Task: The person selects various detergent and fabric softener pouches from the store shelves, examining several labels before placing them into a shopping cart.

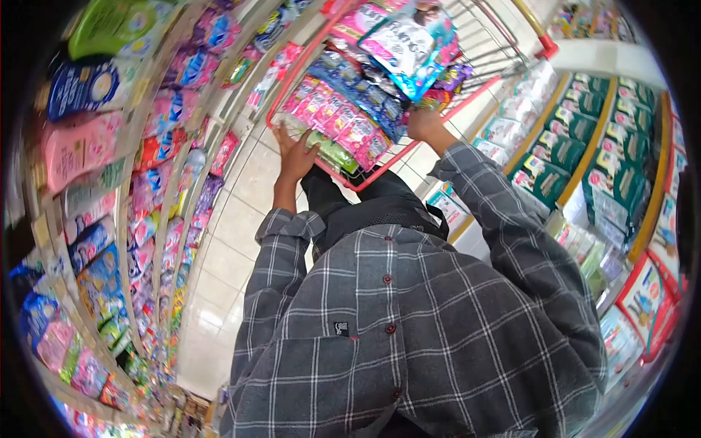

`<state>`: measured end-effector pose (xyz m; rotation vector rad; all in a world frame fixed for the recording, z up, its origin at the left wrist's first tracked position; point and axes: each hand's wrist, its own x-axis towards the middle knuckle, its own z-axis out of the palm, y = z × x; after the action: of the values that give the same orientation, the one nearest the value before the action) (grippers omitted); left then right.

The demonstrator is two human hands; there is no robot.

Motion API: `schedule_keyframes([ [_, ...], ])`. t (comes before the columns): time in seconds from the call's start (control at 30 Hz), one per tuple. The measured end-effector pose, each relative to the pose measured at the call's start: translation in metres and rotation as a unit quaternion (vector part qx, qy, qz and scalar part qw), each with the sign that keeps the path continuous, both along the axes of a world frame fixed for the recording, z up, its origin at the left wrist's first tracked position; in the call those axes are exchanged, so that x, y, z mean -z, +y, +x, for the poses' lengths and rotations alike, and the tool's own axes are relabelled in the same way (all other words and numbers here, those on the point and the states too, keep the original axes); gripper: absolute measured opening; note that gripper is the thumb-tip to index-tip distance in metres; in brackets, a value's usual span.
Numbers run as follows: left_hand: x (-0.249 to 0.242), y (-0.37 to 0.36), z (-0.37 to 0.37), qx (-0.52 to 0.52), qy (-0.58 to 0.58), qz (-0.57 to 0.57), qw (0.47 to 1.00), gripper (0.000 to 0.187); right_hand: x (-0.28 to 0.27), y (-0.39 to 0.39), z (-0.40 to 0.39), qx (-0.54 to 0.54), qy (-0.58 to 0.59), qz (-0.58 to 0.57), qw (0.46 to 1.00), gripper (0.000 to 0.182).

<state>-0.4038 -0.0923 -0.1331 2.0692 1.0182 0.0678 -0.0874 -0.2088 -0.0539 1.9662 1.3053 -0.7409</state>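
Note:
A shopping cart (374, 177) with a red rim stands in front of my legs, loaded with packets. My left hand (296, 153) lies over the rim at the near left corner, fingers spread, beside a green packet (332, 152). My right hand (429, 127) is closed at the cart's right side, its fingers curled at the rim and partly hidden. Rows of pink packets (339, 120) fill the near part of the cart. Dark blue packets (358, 87) lie behind them. A large white and blue pouch (409, 55) rests on top of the pile.
Shelves of colourful pouches, including a pink pouch (80, 150), line the left side. On the right, shelves hold green packs (558, 150) and white packs (504, 131). A red-framed sign (646, 306) juts out at the lower right. Pale floor tiles (219, 270) run along the aisle.

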Motion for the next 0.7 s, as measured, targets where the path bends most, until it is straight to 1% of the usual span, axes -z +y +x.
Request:
schedule_keyframes([
  [0.03, 0.001, 0.001, -0.003, -0.002, -0.003, -0.006, 1.0, 0.05, -0.004, 0.005, 0.001, -0.003, 0.011, -0.034, 0.999, 0.039],
  [0.07, 0.001, 0.001, -0.006, -0.009, -0.025, -0.016, 1.0, 0.051, 0.004, 0.004, -0.002, -0.045, 0.0, -0.045, 0.998, 0.039],
  [0.1, -0.001, 0.001, -0.006, -0.014, -0.047, -0.024, 0.999, 0.052, -0.006, 0.013, -0.007, -0.054, 0.012, -0.074, 0.996, 0.039],
  [0.13, -0.003, 0.004, -0.007, 0.024, -0.007, 0.027, 0.999, 0.053, 0.004, 0.008, -0.01, -0.058, 0.001, -0.052, 0.997, 0.039],
  [0.17, -0.006, 0.005, -0.009, 0.03, -0.003, 0.018, 0.999, 0.051, 0.014, 0.0, -0.014, -0.068, -0.019, -0.017, 0.997, 0.04],
  [0.2, -0.006, 0.007, -0.014, 0.032, -0.009, -0.002, 0.999, 0.051, 0.027, -0.01, -0.024, -0.098, -0.071, 0.024, 0.992, 0.041],
  [0.23, -0.006, 0.01, -0.016, 0.037, -0.02, -0.024, 0.999, 0.05, 0.026, -0.014, -0.035, -0.125, -0.128, 0.063, 0.982, 0.042],
  [0.27, -0.007, 0.011, -0.017, 0.043, -0.024, -0.036, 0.998, 0.051, 0.024, -0.018, -0.042, -0.097, -0.109, 0.026, 0.989, 0.043],
  [0.33, -0.014, 0.014, -0.018, 0.057, -0.032, -0.06, 0.996, 0.052, -0.003, -0.011, -0.063, -0.04, -0.07, -0.047, 0.996, 0.047],
  [0.4, -0.02, 0.016, -0.022, 0.083, -0.05, -0.081, 0.992, 0.052, 0.001, -0.019, -0.067, -0.03, -0.092, -0.011, 0.995, 0.053],
  [0.43, -0.015, 0.022, -0.027, 0.095, -0.059, -0.09, 0.99, 0.051, 0.006, -0.02, -0.069, -0.025, -0.105, 0.007, 0.994, 0.056],
  [0.47, -0.011, 0.024, -0.029, 0.113, -0.067, -0.087, 0.988, 0.053, 0.009, -0.027, -0.065, 0.008, -0.051, 0.053, 0.997, 0.056],
  [0.5, -0.005, 0.028, -0.035, 0.116, -0.081, -0.101, 0.985, 0.051, -0.008, -0.019, -0.077, 0.063, -0.036, 0.059, 0.996, 0.056],
  [0.53, -0.006, 0.034, -0.04, 0.133, -0.109, -0.11, 0.979, 0.048, -0.017, -0.02, -0.084, 0.077, -0.03, 0.078, 0.994, 0.055],
  [0.57, -0.008, 0.038, -0.044, 0.148, -0.135, -0.12, 0.972, 0.045, -0.039, -0.011, -0.095, 0.127, -0.007, 0.055, 0.99, 0.053],
  [0.6, -0.012, 0.042, -0.047, 0.15, -0.142, -0.149, 0.967, 0.04, -0.017, -0.034, -0.102, 0.144, -0.029, 0.164, 0.975, 0.049],
  [0.63, -0.021, 0.046, -0.052, 0.134, -0.184, -0.134, 0.964, 0.035, -0.037, -0.026, -0.123, 0.188, -0.051, 0.2, 0.96, 0.053],
  [0.7, -0.032, 0.057, -0.065, 0.035, -0.271, -0.11, 0.956, 0.026, -0.028, -0.037, -0.152, 0.204, -0.113, 0.304, 0.924, 0.06],
])
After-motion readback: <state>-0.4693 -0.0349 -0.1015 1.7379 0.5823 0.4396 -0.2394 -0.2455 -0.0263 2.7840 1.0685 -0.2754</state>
